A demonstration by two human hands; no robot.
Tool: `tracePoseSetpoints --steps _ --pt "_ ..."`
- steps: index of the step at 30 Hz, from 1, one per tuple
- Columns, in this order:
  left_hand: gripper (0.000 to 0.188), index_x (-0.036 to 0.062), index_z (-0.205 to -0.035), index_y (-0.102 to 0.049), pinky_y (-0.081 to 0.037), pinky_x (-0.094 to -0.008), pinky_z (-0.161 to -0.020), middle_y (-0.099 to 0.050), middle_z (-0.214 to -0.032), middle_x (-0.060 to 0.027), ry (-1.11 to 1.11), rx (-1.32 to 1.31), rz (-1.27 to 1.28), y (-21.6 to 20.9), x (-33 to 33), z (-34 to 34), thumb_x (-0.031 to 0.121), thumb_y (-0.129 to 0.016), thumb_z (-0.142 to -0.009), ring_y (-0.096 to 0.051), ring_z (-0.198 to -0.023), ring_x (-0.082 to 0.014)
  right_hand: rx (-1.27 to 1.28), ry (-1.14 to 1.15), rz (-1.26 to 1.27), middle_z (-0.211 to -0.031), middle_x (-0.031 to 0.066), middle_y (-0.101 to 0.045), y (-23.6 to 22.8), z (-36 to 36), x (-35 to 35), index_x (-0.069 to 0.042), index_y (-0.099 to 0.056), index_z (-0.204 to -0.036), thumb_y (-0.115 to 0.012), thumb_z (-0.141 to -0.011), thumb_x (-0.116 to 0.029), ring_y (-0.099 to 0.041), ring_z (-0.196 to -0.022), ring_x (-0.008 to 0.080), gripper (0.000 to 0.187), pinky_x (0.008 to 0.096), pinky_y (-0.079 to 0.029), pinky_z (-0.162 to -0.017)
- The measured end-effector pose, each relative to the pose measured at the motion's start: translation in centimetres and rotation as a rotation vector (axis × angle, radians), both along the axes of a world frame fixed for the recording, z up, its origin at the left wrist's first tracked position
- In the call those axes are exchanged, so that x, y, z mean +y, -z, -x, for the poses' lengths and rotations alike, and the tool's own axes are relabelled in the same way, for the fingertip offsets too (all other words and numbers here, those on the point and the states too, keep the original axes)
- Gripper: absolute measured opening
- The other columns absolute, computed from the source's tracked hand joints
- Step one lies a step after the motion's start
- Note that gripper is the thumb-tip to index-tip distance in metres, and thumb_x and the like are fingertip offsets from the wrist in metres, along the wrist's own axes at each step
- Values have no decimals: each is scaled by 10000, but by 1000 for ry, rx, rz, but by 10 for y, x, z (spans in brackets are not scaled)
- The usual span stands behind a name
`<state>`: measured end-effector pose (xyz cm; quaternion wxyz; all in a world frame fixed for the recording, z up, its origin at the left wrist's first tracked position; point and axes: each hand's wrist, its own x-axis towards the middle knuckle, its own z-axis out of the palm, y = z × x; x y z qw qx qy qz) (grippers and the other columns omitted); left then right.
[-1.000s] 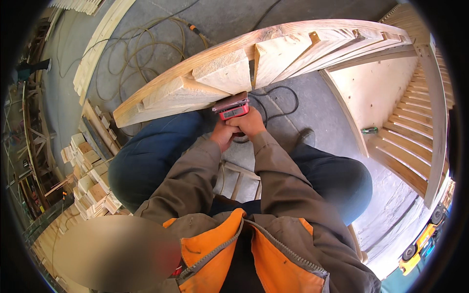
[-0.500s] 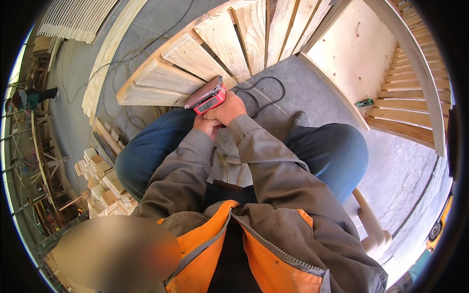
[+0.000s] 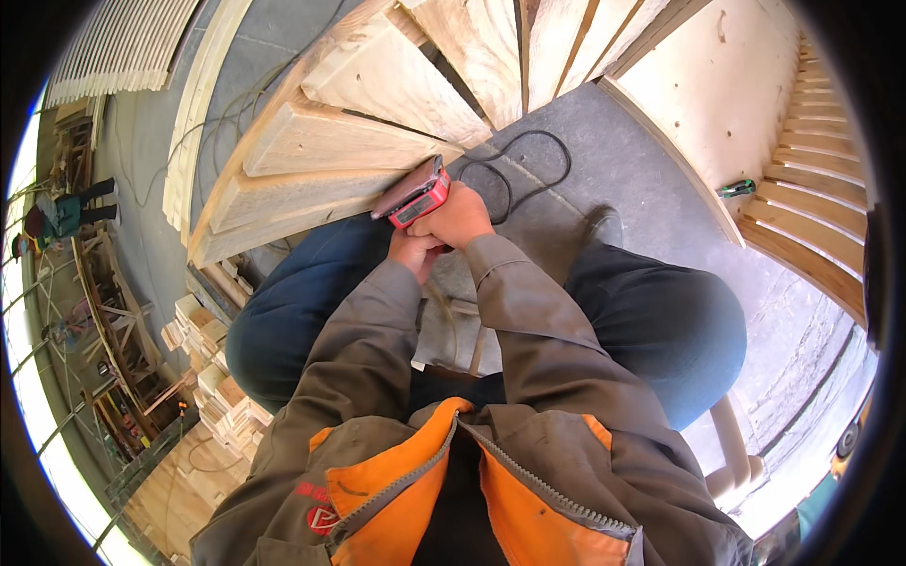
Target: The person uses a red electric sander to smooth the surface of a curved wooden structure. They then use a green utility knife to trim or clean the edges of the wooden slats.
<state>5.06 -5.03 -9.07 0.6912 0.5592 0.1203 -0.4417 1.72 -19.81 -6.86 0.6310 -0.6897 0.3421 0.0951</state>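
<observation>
A red electric sander (image 3: 419, 199) with a flat pad is between my knees, its pad side toward a fan-shaped wooden piece made of pale slats (image 3: 340, 141). My right hand (image 3: 459, 215) wraps round the sander's body. Just below it, my left hand (image 3: 411, 253) is closed against the underside of the tool, its fingers partly hidden by the right hand. The sander is at the near inner ends of the slats; whether the pad touches the wood I cannot tell. A black cord (image 3: 569, 160) loops on the grey floor beyond my right hand.
At the right stands a curved slatted wooden frame (image 3: 812, 198) with a plywood panel (image 3: 717, 104); a green-handled tool (image 3: 736, 188) rests there. Cut wood blocks (image 3: 222, 387) are piled at the left. Long boards (image 3: 193, 123) lie far left, and a person (image 3: 68, 215) is beyond them.
The slatted piece looks larger and nearer, its left end lower in view. The sander and both hands sit slightly farther right and lower in the picture, with the grip unchanged.
</observation>
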Motion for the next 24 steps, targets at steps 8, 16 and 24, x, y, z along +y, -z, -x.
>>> tracePoseSetpoints --steps 8,16,24 --pt "416 40 -1208 -602 -561 -441 -832 -674 -1143 -106 63 96 4 25 -17 -8 -72 -674 -814 -674 -1009 -262 51 25 -20 -874 226 -725 35 -5 -11 21 -719 -940 -897 -518 -285 -715 -794 354 551 405 -564 -746" --pt "376 46 -1221 -599 -542 -441 -899 -662 -1185 -102 47 192 15 38 -25 -8 -38 -644 -857 -654 -1065 -255 144 38 -55 -884 222 -730 56 -4 -13 -5 -747 -944 -887 -532 -273 -716 -810 349 511 398 -560 -761" --pt "456 48 -1242 -585 -562 -434 -861 -659 -1190 -106 -35 81 72 3 -17 4 -70 -664 -809 -662 -1057 -269 69 65 30 -895 233 -728 -7 6 -10 -12 -751 -939 -874 -527 -271 -720 -841 361 502 410 -564 -784"
